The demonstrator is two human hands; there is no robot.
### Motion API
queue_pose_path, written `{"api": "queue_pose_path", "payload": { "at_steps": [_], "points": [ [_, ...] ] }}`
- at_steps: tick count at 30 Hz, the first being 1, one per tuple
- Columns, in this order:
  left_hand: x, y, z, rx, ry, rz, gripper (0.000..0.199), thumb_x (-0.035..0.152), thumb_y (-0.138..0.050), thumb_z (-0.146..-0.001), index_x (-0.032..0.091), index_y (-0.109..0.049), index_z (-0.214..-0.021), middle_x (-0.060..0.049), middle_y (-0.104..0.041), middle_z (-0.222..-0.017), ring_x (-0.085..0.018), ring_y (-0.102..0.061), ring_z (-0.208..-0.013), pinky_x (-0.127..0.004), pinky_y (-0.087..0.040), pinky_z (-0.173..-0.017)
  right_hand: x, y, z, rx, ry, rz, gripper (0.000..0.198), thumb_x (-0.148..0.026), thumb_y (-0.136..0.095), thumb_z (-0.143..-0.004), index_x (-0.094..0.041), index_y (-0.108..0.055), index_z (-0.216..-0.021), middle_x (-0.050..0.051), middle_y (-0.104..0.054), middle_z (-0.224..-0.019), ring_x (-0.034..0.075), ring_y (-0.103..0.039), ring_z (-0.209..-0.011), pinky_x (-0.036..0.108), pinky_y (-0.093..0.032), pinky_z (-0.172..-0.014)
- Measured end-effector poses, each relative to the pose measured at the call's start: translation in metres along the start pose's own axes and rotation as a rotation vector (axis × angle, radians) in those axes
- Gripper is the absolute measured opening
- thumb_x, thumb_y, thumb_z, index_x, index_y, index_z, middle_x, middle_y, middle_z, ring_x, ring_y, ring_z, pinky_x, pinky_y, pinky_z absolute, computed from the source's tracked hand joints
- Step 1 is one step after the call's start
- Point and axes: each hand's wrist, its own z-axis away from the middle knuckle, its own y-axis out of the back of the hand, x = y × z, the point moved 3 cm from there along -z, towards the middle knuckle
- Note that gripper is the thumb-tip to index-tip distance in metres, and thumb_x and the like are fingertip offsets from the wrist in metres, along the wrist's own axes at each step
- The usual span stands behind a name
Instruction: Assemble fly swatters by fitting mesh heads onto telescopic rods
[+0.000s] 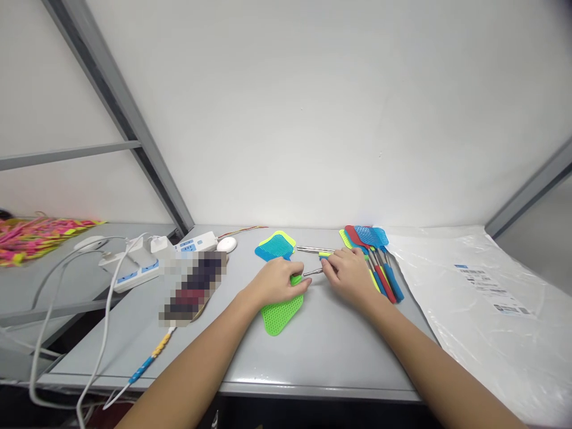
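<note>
My left hand (279,280) had its fingers curled down over the neck of a green swatter head (281,310), pinning it to the table. My right hand (351,273) had its fingertips pinched narrow on a thin metal rod (313,272), whose bare end reached toward the left hand's fingers. Whether the rod had already entered the head's socket I could not tell; the fingers hid the joint.

The rod's long axis ran nearly left to right across the table, rising slightly toward the right. The green head pointed the other way, its broad end toward me and slightly left, its narrow neck under my left hand.

The head was flat plastic mesh, a rounded, fan-like shape pierced with small holes. Just behind my left hand lay more heads (274,245), blue and yellow, stacked flat. A second rod (315,249) lay beyond my hands, steel with a green grip. Beside my right hand sat finished swatters (379,262), red, blue and green, fanned with handles toward me.

The table (322,351) was smooth grey and slightly glossy. A clear plastic sheet (482,298) with a printed label covered its right side. To the left lay a white power strip (143,268) with trailing cords, and a heap of pink and yellow strands (40,235) on the next surface. A plain white wall and grey metal braces stood behind.
</note>
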Motion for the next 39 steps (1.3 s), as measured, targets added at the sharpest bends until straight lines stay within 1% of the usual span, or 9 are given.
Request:
{"api": "queue_pose_path", "payload": {
  "at_steps": [4, 10, 15, 19, 22, 26, 31, 36, 39],
  "points": [
    [0.0, -0.005, 0.0, -0.022, -0.03, -0.048, 0.037, 0.051, -0.046, -0.085, 0.022, -0.05, -0.062, 0.0, -0.049, -0.053, -0.017, -0.048, -0.056, -0.029, -0.027, -0.056, -0.003, -0.005, 0.001, 0.002, 0.009, 0.001, 0.038, -0.031, -0.04, -0.094, -0.018, -0.056, -0.062, 0.002, -0.059, -0.066, 0.014, -0.047, -0.071, 0.032, -0.023, -0.075],
    [0.0, -0.006, 0.001, -0.039, -0.044, -0.088, 0.043, 0.053, -0.041, -0.088, 0.021, -0.051, -0.062, -0.001, -0.053, -0.056, -0.017, -0.049, -0.057, -0.029, -0.026, -0.056, -0.003, -0.008, 0.001, 0.014, 0.026, 0.001, 0.037, -0.031, -0.041, -0.093, -0.018, -0.058, -0.063, 0.002, -0.058, -0.066, 0.015, -0.046, -0.073, 0.032, -0.023, -0.073],
    [0.005, -0.007, 0.002, -0.103, -0.04, -0.044, 0.051, 0.059, -0.036, -0.089, 0.02, -0.05, -0.059, -0.001, -0.053, -0.053, -0.016, -0.046, -0.052, -0.029, -0.023, -0.053, -0.005, -0.007, 0.002, 0.021, 0.065, 0.012, 0.034, -0.03, -0.044, -0.09, -0.018, -0.059, -0.062, 0.003, -0.058, -0.067, 0.015, -0.046, -0.074, 0.033, -0.024, -0.073],
    [0.003, -0.01, 0.001, -0.129, -0.009, 0.04, 0.051, 0.058, -0.037, -0.089, 0.021, -0.052, -0.058, -0.001, -0.054, -0.054, -0.016, -0.046, -0.051, -0.029, -0.023, -0.052, -0.008, -0.009, 0.003, 0.025, 0.077, 0.029, 0.033, -0.031, -0.045, -0.089, -0.018, -0.059, -0.062, 0.003, -0.058, -0.067, 0.016, -0.046, -0.075, 0.033, -0.024, -0.074],
    [0.001, -0.011, 0.0, -0.106, 0.015, 0.084, 0.048, 0.052, -0.036, -0.092, 0.021, -0.054, -0.061, -0.001, -0.054, -0.055, -0.017, -0.049, -0.055, -0.03, -0.025, -0.053, -0.01, -0.012, 0.003, 0.025, 0.063, 0.044, 0.036, -0.032, -0.044, -0.09, -0.018, -0.06, -0.061, 0.004, -0.06, -0.067, 0.016, -0.047, -0.075, 0.034, -0.024, -0.073],
    [0.0, -0.011, -0.003, -0.091, 0.059, 0.081, 0.043, 0.044, -0.03, -0.095, 0.022, -0.055, -0.068, -0.001, -0.054, -0.058, -0.018, -0.05, -0.057, -0.029, -0.024, -0.053, -0.012, -0.016, 0.004, 0.035, 0.072, 0.071, 0.039, -0.033, -0.042, -0.092, -0.018, -0.061, -0.062, 0.004, -0.06, -0.065, 0.017, -0.048, -0.074, 0.035, -0.023, -0.072],
    [-0.001, -0.015, -0.004, -0.07, 0.136, 0.075, 0.042, 0.048, -0.025, -0.096, 0.023, -0.052, -0.075, 0.0, -0.053, -0.059, -0.018, -0.048, -0.053, -0.028, -0.025, -0.052, -0.015, -0.021, 0.004, 0.047, 0.118, 0.098, 0.035, -0.031, -0.044, -0.09, -0.019, -0.063, -0.063, 0.004, -0.06, -0.063, 0.017, -0.048, -0.072, 0.035, -0.021, -0.069],
    [-0.001, -0.014, -0.006, -0.021, 0.189, 0.117, 0.041, 0.049, -0.025, -0.095, 0.024, -0.052, -0.078, 0.001, -0.052, -0.059, -0.018, -0.049, -0.054, -0.028, -0.027, -0.053, -0.015, -0.023, 0.003, 0.049, 0.091, 0.089, 0.04, -0.031, -0.041, -0.092, -0.019, -0.063, -0.061, 0.004, -0.06, -0.061, 0.016, -0.048, -0.07, 0.034, -0.021, -0.069],
    [-0.006, -0.005, -0.008, 0.051, 0.211, 0.151, 0.039, 0.046, -0.026, -0.096, 0.023, -0.053, -0.079, 0.0, -0.056, -0.063, -0.018, -0.053, -0.059, -0.029, -0.03, -0.055, -0.011, -0.019, 0.001, 0.046, 0.061, 0.089, 0.043, -0.032, -0.04, -0.093, -0.019, -0.063, -0.059, 0.004, -0.061, -0.06, 0.016, -0.048, -0.069, 0.033, -0.021, -0.069]
  ]
}}
